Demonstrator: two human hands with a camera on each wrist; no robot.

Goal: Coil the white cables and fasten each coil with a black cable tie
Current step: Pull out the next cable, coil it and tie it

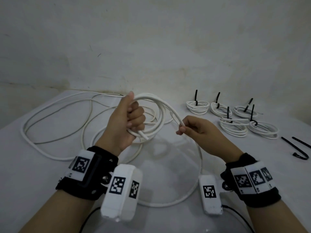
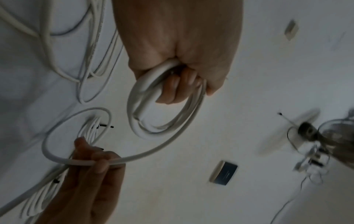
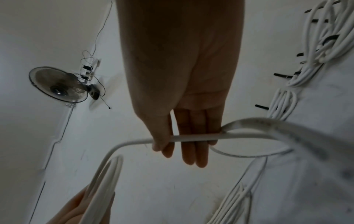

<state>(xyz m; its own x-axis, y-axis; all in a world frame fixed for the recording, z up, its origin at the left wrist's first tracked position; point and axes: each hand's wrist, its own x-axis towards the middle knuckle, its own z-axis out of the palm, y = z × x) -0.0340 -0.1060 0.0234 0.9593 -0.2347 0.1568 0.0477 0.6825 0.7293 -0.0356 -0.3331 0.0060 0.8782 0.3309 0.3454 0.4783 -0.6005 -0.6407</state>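
At the centre of the head view, the left hand (image 1: 126, 121) is fisted around a half-made coil (image 1: 151, 118) of white cable, keeping the loops gathered so they cannot spring apart. To its right, the right hand (image 1: 196, 127) pinches the same cable (image 1: 175, 116) between thumb and fingers, likely guiding the next loop toward the coil. The cable's slack (image 1: 193, 190) trails over the white table (image 1: 50, 174) at lower centre. Five finished coils (image 1: 233, 126), each tied in black, sit at right; spare ties (image 1: 296, 147) lie at the far right edge.
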